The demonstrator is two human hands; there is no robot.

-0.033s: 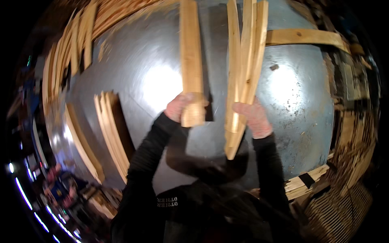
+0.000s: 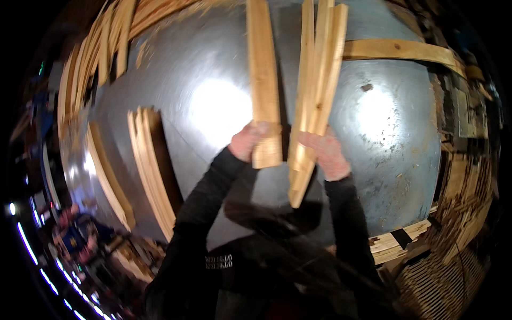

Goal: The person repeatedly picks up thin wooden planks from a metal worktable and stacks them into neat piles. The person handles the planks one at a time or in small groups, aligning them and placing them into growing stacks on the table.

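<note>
My left hand [image 2: 246,142], in a pale reddish glove, is closed around the near end of a light wooden board [image 2: 263,69], which points away from me above the metal table [image 2: 208,64]. To its right, my right hand [image 2: 329,154] grips several narrow wooden strips [image 2: 324,69] near their lower ends. Those strips are fanned, with uneven ends, and one reaches closer to me than the others. A narrow gap lies between the board and the strips. The fingers under the wood are hidden.
Upright at left stand a bundle of strips [image 2: 146,160] and a single board [image 2: 109,176]. More strips [image 2: 106,42] lie at the far left. A board [image 2: 400,49] crosses the far right. Stacked wood [image 2: 453,186] borders the right edge. A person [image 2: 77,240] is at lower left.
The board in my left hand has shifted right, and the strips in my right hand have shifted slightly left. The gap between them is narrower. Both hands keep their hold.
</note>
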